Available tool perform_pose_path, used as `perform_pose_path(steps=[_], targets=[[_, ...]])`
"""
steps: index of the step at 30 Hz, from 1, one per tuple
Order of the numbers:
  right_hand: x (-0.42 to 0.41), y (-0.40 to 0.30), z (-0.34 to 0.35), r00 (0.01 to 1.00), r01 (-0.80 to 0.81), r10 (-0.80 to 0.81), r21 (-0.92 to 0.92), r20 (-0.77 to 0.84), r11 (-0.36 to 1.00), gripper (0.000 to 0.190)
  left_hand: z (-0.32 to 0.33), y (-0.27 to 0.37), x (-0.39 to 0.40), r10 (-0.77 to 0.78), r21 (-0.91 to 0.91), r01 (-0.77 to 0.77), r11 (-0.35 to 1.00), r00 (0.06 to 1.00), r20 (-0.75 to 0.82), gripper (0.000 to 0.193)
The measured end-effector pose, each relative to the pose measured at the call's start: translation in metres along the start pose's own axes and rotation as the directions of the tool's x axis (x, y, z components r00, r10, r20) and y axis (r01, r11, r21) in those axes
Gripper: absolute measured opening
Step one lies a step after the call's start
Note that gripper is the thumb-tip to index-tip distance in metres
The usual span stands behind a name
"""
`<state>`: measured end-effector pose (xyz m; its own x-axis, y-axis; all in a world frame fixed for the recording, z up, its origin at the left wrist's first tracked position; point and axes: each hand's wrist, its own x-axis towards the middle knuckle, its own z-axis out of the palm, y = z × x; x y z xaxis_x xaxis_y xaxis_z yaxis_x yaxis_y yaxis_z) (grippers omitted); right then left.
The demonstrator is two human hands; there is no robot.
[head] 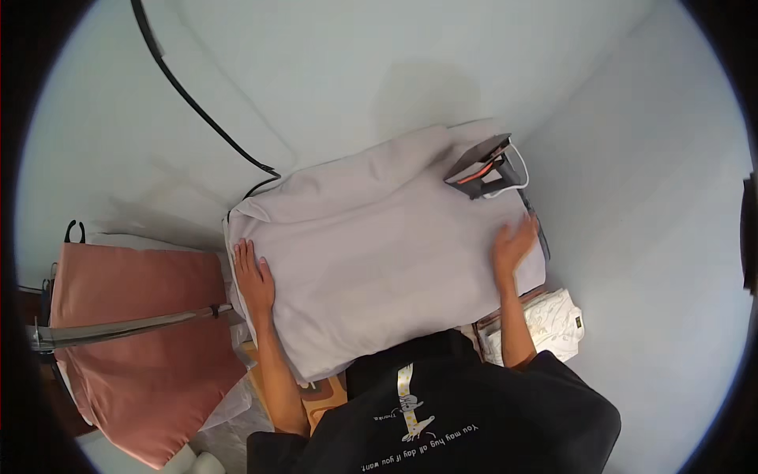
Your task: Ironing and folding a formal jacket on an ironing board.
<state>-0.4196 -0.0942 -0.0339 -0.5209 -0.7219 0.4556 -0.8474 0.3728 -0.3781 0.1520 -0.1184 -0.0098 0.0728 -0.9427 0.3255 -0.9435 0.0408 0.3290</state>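
A pale grey-mauve cloth (367,260) covers the padded surface in front of me, with soft folds along its far side. My left hand (254,281) lies flat near the cloth's left edge, thumb apart from the fingers. At the right edge is my right hand (515,246), slightly blurred, its thumb apart and nothing visible in its grasp. Whether its fingertips press on the cloth or hover just over it, I cannot tell. Beyond that hand, a dark clothes iron (482,166) with an orange stripe and a white cord rests tilted on the far right corner.
Pinkish satin fabric (142,296) hangs at the left, crossed by a metal pole (130,326). Folded white patterned clothing (553,323) is stacked below my right forearm. Pale walls (639,207) rise behind and to the right. A black cable or strip (201,109) runs down the back wall.
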Motion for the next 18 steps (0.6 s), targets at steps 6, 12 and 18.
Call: perform_pose_path(steps=[6,12,18], targets=[[-0.126,-0.199,-0.005,0.514,0.339,-0.794,0.774,0.323,0.535,0.065,0.010,-0.006,0.003,0.058,0.005,-0.058,0.998,0.998,0.010,0.050],[-0.119,-0.145,-0.028,0.141,0.545,-0.926,0.753,0.350,0.368,0.058,0.014,-0.017,0.002,0.045,0.005,-0.045,0.999,0.999,0.029,0.051],[-0.032,0.009,-0.074,0.636,0.548,-0.565,0.207,0.525,0.810,0.055,0.006,-0.019,-0.006,0.033,0.000,-0.033,0.999,0.999,0.008,0.051]])
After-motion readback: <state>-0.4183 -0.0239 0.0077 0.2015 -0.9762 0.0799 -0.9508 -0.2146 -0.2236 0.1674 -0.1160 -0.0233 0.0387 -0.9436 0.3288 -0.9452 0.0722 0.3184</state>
